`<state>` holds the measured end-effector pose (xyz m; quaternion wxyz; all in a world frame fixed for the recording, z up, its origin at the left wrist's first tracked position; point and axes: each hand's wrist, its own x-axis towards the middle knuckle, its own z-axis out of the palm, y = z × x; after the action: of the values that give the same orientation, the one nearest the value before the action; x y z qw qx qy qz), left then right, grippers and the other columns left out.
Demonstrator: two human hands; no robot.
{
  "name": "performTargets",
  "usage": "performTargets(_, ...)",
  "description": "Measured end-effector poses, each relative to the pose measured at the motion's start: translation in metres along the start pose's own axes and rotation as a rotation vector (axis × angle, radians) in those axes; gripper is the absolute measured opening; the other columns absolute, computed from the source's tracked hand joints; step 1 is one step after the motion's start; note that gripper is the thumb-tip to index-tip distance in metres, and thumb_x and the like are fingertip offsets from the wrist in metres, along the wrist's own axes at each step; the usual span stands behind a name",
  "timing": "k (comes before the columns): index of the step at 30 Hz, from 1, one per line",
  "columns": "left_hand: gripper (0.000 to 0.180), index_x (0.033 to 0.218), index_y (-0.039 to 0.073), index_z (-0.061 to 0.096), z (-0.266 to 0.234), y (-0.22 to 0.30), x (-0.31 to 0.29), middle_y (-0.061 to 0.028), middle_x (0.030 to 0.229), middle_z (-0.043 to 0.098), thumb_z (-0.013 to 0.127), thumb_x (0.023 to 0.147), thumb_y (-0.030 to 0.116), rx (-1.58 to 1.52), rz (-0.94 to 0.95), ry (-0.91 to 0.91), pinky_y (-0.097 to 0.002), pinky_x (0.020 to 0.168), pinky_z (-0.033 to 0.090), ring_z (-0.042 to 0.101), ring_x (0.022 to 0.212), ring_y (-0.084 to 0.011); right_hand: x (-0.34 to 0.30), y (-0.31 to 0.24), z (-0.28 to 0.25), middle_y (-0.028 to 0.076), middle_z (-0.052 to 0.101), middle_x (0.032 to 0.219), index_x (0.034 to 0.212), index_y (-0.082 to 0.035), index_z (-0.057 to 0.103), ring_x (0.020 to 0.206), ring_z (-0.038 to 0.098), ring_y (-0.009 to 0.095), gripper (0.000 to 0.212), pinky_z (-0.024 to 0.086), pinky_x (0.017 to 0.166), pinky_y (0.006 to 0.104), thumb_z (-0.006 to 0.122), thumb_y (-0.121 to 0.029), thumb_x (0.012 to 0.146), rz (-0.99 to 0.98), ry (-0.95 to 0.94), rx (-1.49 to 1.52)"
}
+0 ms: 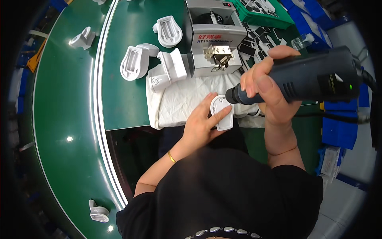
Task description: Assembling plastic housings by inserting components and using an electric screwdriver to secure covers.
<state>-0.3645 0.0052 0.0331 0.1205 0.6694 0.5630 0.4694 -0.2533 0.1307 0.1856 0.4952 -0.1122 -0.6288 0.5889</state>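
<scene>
My right hand [272, 83] is wrapped round a black electric screwdriver [306, 77], held nearly level with its nose pointing left. The tip meets the upper part of a white plastic housing [225, 119], near its rim. That housing is gripped by my left hand [203, 121], the thumb lying across its face and the fingers behind its far edge. Under and behind the housing lies a folded white cloth [191, 103] along the table's near edge. Whether a screw sits under the tip is too small to tell.
A grey screw feeder machine [217, 40] stands beyond the cloth. Left of it rest several white housings [169, 32]. A green bin [266, 14] of small parts is at the far right, beside loose dark and white pieces [258, 44]. Blue bins [340, 127] line the right side.
</scene>
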Motion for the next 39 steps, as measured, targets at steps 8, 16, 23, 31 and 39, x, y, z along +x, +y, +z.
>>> performTargets(8, 0.067, 0.127, 0.019, 0.065, 0.002, 0.004, -0.007, -0.0263, 0.135, 0.052, 0.086, 0.063, 0.015, 0.001, -0.001, 0.021, -0.0462, 0.100, 0.049, 0.054, 0.124, -0.0450, -0.013, -0.002, 0.001, 0.009, 0.065, 0.085, 0.098, 0.004, 0.061, 0.072, 0.059, 0.011, 0.023, 0.047, 0.075, 0.0265, 0.073, 0.001, 0.078, 0.008, -0.005, -0.210)
performTargets(16, 0.067, 0.126, 0.018, 0.065, 0.001, 0.003, -0.003, -0.0257, 0.134, 0.053, 0.085, 0.062, 0.015, -0.017, -0.006, 0.022, -0.0462, 0.100, 0.048, 0.054, 0.123, -0.0446, -0.009, -0.004, -0.001, 0.008, 0.065, 0.083, 0.099, 0.004, 0.060, 0.070, 0.059, 0.011, 0.024, 0.047, 0.074, 0.0267, 0.073, 0.000, 0.078, -0.021, -0.085, -0.369)
performTargets(23, 0.067, 0.125, 0.017, 0.065, 0.000, 0.005, -0.003, -0.0252, 0.133, 0.053, 0.086, 0.061, 0.015, -0.022, -0.022, 0.025, -0.0461, 0.100, 0.049, 0.054, 0.123, -0.0442, -0.012, 0.005, 0.006, 0.007, 0.063, 0.078, 0.101, 0.006, 0.056, 0.065, 0.057, 0.011, 0.028, 0.047, 0.064, 0.0246, 0.071, 0.002, 0.078, 0.005, -0.106, -0.203)
performTargets(31, 0.068, 0.126, 0.018, 0.065, 0.000, 0.008, -0.007, -0.0245, 0.133, 0.054, 0.086, 0.061, 0.015, -0.016, -0.038, -0.002, -0.0458, 0.099, 0.049, 0.054, 0.123, -0.0438, -0.015, 0.009, -0.001, 0.010, 0.056, 0.079, 0.119, -0.003, 0.037, 0.064, 0.055, 0.015, 0.039, 0.051, 0.066, 0.0373, 0.059, 0.003, 0.088, -0.025, -0.368, -0.330)
performTargets(39, 0.071, 0.128, 0.020, 0.064, -0.006, 0.010, 0.001, -0.0247, 0.137, 0.050, 0.085, 0.060, 0.012, 0.017, -0.027, 0.010, -0.0461, 0.100, 0.048, 0.049, 0.129, -0.0428, 0.010, 0.010, -0.041, 0.007, 0.060, 0.075, 0.126, 0.006, 0.044, 0.064, 0.059, 0.016, 0.048, 0.051, 0.065, 0.0335, 0.069, -0.001, 0.085, -0.082, 0.001, -0.028)
